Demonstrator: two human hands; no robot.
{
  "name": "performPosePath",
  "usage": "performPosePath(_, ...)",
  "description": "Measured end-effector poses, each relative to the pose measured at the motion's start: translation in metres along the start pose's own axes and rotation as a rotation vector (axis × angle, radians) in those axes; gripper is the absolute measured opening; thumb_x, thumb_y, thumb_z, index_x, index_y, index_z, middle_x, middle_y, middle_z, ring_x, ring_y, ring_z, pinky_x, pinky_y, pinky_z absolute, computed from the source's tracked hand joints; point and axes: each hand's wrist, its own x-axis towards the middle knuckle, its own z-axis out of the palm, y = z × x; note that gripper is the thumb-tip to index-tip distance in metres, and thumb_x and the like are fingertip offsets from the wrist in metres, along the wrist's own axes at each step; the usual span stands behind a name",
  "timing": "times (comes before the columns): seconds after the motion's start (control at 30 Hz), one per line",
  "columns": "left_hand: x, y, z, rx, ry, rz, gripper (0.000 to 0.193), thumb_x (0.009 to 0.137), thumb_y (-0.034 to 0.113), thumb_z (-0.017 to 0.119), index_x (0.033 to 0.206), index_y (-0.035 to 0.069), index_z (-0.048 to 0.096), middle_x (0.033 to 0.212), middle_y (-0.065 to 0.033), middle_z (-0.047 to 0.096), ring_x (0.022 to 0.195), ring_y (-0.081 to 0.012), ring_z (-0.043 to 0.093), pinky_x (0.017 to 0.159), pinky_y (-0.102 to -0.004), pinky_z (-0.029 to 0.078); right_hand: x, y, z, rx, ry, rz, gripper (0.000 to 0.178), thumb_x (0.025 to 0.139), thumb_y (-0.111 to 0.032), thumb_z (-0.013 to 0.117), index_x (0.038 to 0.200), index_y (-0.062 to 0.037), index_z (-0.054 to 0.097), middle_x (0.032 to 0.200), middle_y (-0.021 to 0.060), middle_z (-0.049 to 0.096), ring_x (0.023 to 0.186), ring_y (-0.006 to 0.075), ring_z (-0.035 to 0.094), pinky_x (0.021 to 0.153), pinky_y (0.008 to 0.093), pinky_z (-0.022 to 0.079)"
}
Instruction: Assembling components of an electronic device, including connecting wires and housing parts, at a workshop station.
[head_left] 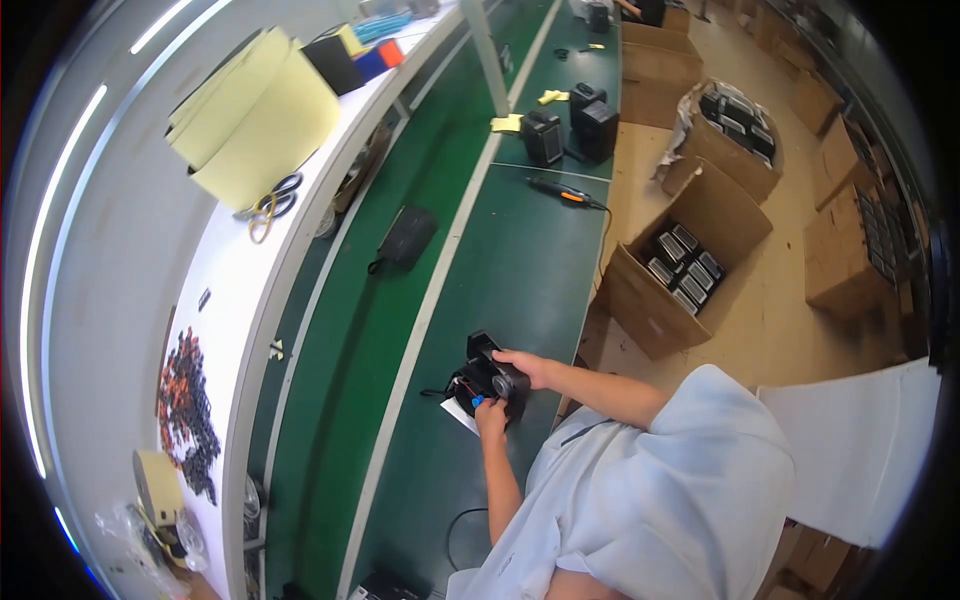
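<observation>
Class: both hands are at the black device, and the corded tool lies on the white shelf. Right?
No: the corded tool lies on the green table, not the white shelf, as the head view shows. The left hand and right hand are at the black device.

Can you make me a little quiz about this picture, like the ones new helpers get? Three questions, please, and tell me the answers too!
1. Which hand is closer to the blue part beside the black device?
2. True or false: the scissors lie on the white shelf.
3. The corded tool lies on:
A) the floor
B) the green bench
C) a cardboard box

Key:
1. The left hand.
2. True.
3. B.
</observation>
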Motion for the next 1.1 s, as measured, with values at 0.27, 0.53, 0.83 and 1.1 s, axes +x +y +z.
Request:
performPosePath(0.27,-0.009,0.011,0.007,0.146,0.008,0.153,0.03,0.093,0.021,0.063,0.108,-0.005,0.067,0.093,-0.0121,0.068,0.077,-0.0214,0.066,0.065,-0.0342,0.054,-0.009,-0.016,-0.007,-0.144,0.249,-0.196,0.054,0.093,-0.032,0.067,0.135,-0.0072,0.044,0.114,0.0093,0.061,0.096,0.0214,0.065,0.081,0.0422,0.056)
performPosePath(0.53,-0.041,0.022,-0.038,0.522,0.506,0.164,0.059,0.091,0.013,0.062,0.14,0.001,0.031,0.125,-0.0284,0.051,0.106,-0.0425,0.059,0.09,-0.0494,0.05,-0.008,-0.033,0.011,-0.299,0.314,-0.185,0.069,0.088,-0.029,0.072,0.145,-0.0108,0.037,0.121,0.0109,0.056,0.107,0.0221,0.058,0.084,0.0415,0.053)
performPosePath(0.83,-0.064,0.043,0.005,-0.496,0.107,-0.147,0.058,0.095,0.009,0.058,0.141,0.004,0.023,0.129,-0.0259,0.045,0.084,-0.0349,0.07,0.063,-0.0415,0.06,-0.001,-0.048,0.031,-0.507,0.261,-0.201,0.075,0.084,-0.028,0.075,0.145,-0.0078,0.036,0.123,0.0165,0.056,0.105,0.0246,0.06,0.086,0.0385,0.052)
performPosePath(1.1,-0.051,0.057,-0.013,0.57,0.717,0.737,0.058,0.083,0.007,0.063,0.137,0.001,0.043,0.141,-0.0315,0.041,0.137,-0.0467,0.035,0.11,-0.0583,0.031,-0.005,-0.048,0.043,-0.788,0.246,-0.255,0.08,0.081,-0.026,0.077,0.146,-0.0063,0.036,0.122,0.0193,0.058,0.107,0.026,0.059,0.091,0.0367,0.048)
